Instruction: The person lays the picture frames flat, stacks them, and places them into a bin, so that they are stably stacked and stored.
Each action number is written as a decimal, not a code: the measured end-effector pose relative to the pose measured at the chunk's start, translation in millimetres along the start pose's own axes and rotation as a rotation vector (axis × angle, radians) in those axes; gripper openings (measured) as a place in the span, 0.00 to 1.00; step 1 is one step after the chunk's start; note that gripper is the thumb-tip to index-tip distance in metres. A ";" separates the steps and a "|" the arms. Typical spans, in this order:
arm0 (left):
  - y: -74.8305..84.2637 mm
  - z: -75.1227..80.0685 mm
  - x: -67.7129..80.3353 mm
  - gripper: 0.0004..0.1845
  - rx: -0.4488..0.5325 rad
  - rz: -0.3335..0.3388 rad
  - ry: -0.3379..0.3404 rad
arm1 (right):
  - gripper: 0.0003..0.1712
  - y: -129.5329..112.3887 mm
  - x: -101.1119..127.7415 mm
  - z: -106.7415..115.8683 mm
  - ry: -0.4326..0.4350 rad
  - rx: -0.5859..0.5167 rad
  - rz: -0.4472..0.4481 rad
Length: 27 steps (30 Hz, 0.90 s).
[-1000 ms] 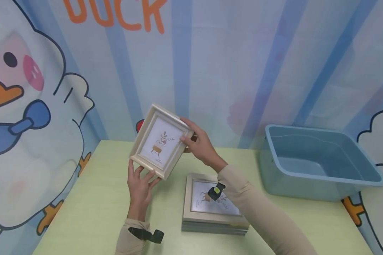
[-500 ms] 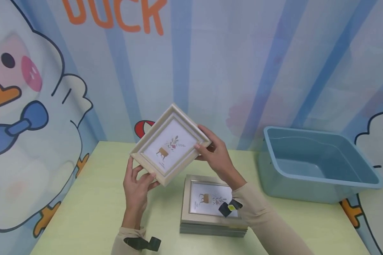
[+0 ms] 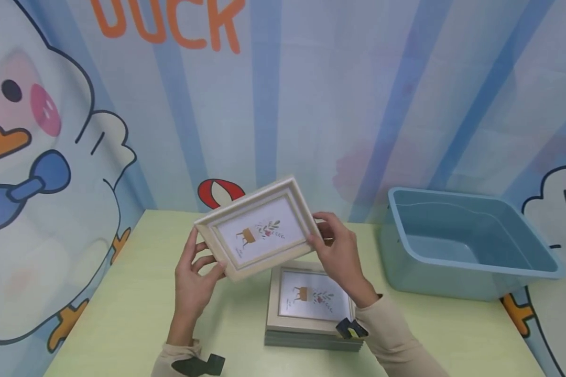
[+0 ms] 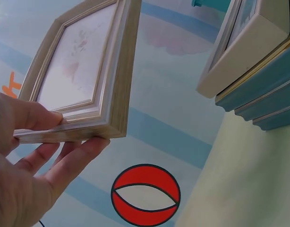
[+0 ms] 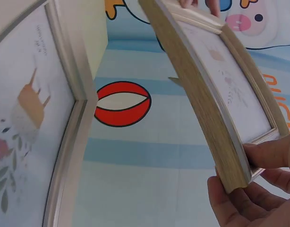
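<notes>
I had the cream picture frame (image 3: 259, 229) up in the air, clear of the table (image 3: 122, 314), its long axis running left to right and tipped up toward the table's far edge. My left hand (image 3: 193, 280) pinched its lower left corner, thumb on the front moulding and fingers under the back; my right hand (image 3: 341, 254) clamped the right short edge, thumb in front, fingers curled behind. So the frame lay between the two grips, each hand at one end of its length. It hung above and slightly left of the stack of frames (image 3: 311, 309) lying flat mid-table, not touching it. The blue tub (image 3: 471, 243) sat by the table's right edge, nearer my right hand than my left
</notes>
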<state>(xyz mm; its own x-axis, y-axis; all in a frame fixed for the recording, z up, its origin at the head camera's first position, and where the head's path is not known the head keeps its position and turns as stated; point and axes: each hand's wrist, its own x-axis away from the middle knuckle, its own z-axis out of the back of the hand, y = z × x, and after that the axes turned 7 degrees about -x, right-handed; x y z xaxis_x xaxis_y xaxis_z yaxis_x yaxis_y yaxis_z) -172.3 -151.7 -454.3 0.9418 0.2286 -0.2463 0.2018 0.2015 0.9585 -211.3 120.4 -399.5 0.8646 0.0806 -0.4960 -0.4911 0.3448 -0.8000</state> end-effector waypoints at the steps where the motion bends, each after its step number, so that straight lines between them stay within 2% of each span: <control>1: 1.1 0.1 0.5 0.51 -0.026 -0.010 0.002 | 0.22 1.0 2.3 0.8 0.000 0.029 0.002; 5: 6.5 -1.4 3.5 0.49 -0.150 -0.083 0.027 | 0.23 2.3 6.8 4.6 -0.017 0.142 -0.016; 9: 10.0 -5.1 7.1 0.47 -0.272 -0.232 0.037 | 0.20 0.6 5.8 7.8 -0.027 0.197 -0.048; 12: 11.6 -7.6 10.2 0.47 -0.310 -0.322 0.022 | 0.17 2.9 5.8 10.2 -0.039 0.220 -0.073; 16: 12.1 -9.9 12.6 0.47 -0.323 -0.371 0.013 | 0.16 6.1 7.5 14.3 -0.091 0.222 -0.122; 20: 12.6 -11.8 13.2 0.48 -0.351 -0.410 0.012 | 0.20 4.3 3.6 21.0 -0.198 0.173 -0.192; 27: 16.9 -12.0 15.5 0.49 -0.460 -0.494 0.006 | 0.25 2.5 -9.3 37.1 -0.397 -0.047 -0.394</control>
<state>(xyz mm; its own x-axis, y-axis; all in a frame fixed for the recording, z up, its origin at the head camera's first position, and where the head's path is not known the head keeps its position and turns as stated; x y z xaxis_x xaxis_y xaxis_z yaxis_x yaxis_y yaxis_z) -157.5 -133.3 -443.7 0.7664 0.0102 -0.6423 0.4722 0.6688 0.5742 -216.6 155.2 -384.4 0.9531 0.3026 0.0015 -0.1188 0.3787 -0.9179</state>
